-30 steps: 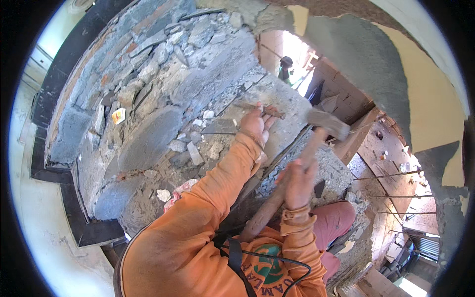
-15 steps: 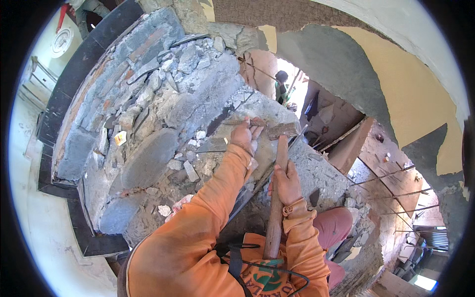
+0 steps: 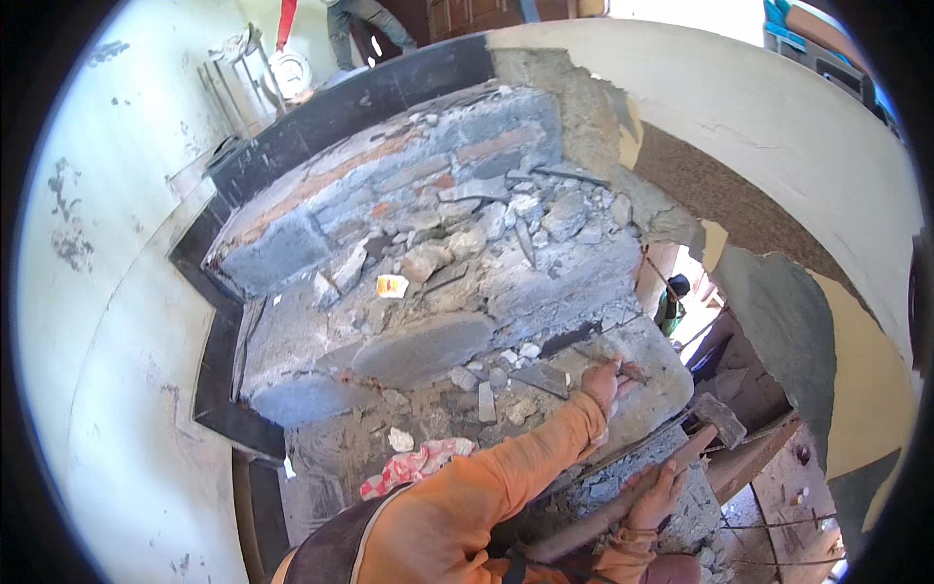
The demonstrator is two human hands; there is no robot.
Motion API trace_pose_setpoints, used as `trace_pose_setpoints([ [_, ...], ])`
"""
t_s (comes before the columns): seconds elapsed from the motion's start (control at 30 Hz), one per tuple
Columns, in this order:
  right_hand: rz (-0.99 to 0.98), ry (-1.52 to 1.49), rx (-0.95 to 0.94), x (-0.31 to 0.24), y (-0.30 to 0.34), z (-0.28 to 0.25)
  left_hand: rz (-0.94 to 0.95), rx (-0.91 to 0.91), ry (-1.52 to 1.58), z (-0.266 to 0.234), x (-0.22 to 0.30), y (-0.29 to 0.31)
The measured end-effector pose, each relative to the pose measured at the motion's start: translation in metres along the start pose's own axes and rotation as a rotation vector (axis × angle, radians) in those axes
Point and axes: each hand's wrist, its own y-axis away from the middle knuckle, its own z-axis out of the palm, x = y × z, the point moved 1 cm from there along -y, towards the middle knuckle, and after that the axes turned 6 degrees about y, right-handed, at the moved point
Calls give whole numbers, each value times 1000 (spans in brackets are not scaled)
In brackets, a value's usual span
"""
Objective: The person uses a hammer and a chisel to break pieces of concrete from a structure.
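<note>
My left hand (image 3: 601, 383) is closed round a dark metal chisel (image 3: 634, 373), low over a broken grey concrete step (image 3: 662, 355). The chisel lies nearly level, one end sticking out each side of the fingers. Further right and nearer to me, my right hand (image 3: 654, 498) grips the wooden handle of a hammer (image 3: 718, 420). Its blocky, dusty head is apart from the chisel, above the gap at the right edge of the step. Both sleeves are orange.
Rubble (image 3: 467, 243) and slab pieces cover the broken steps. A red-and-white cloth (image 3: 418, 465) lies left of my arm. Bare rebar (image 3: 778, 526) crosses the opening at right, where another person (image 3: 671, 307) is below. Someone's legs (image 3: 365, 29) show at the top.
The view has swung, so the steps sit further right and lower. The hammer head has moved from beside the chisel's end to the right, away from it. Both hands keep their grip.
</note>
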Motion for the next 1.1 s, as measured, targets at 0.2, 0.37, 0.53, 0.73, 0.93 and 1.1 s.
trace_pose_setpoints([
  [0.2,111,240,-386,-6,-2,26,-37,-185,102,-67,11,-49],
  [0.37,15,225,-79,-5,-2,24,-17,55,-7,4,10,4],
  [0.53,25,396,-351,-25,5,21,-92,25,-134,2,30,4],
  [0.73,-53,31,57,-17,12,28,-96,1,-10,2,21,-1],
  [0.93,18,223,-275,-20,3,35,-54,71,56,-9,25,-14],
  [1.1,-564,596,-260,36,-36,-11,-80,-21,115,0,14,1],
])
